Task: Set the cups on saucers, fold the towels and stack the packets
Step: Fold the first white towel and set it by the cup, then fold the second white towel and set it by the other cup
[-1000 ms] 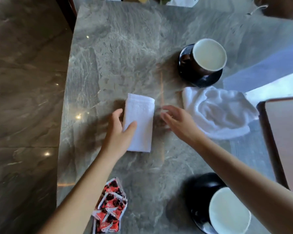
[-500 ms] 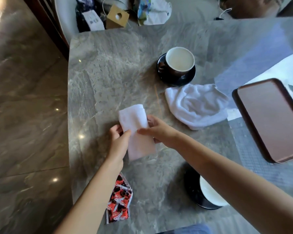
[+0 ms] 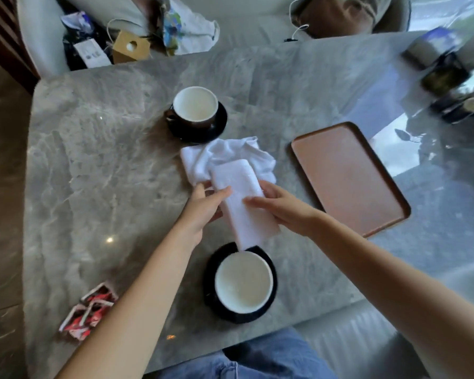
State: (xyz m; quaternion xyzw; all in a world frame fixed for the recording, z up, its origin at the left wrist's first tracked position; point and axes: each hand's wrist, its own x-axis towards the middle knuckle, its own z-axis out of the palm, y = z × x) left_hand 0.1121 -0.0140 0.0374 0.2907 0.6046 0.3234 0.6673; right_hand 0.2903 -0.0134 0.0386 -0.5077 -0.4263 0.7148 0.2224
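You are in the towel step: both cups are on their saucers, the far cup point(image 3: 195, 105) on its dark saucer point(image 3: 221, 126) at 12 o'clock and the near cup point(image 3: 242, 285) on its saucer point(image 3: 210, 272) at 6 o'clock, close to your lap. Your left hand point(image 3: 200, 206) grips the left edge of the folded towel point(image 3: 241, 198) with the thumb lying over the top, and your right hand point(image 3: 282, 209) pinches its right edge with the fingers laid across it. The towel sits between the two cups at the middle of the bench point(image 3: 107, 160), with its far end over the crumpled towel point(image 3: 230, 151). That second towel lies unfolded just short of the far saucer, so it looks like the next job. Before that, the folded one needs a resting place, perhaps the brown tray point(image 3: 348, 176) at 3 o'clock or bare bench at 9 o'clock, set down flat so the fold does not spring open. The red packets point(image 3: 89, 310) lie loose at 7 o'clock near the bench edge, not yet stacked. Your left fingers are hidden under the towel. You cannot tell whether the towel's near end touches the near cup's rim or only overlaps it in view. The packets are too blurred to count, and the dark things at 2 o'clock are smeared beyond naming.
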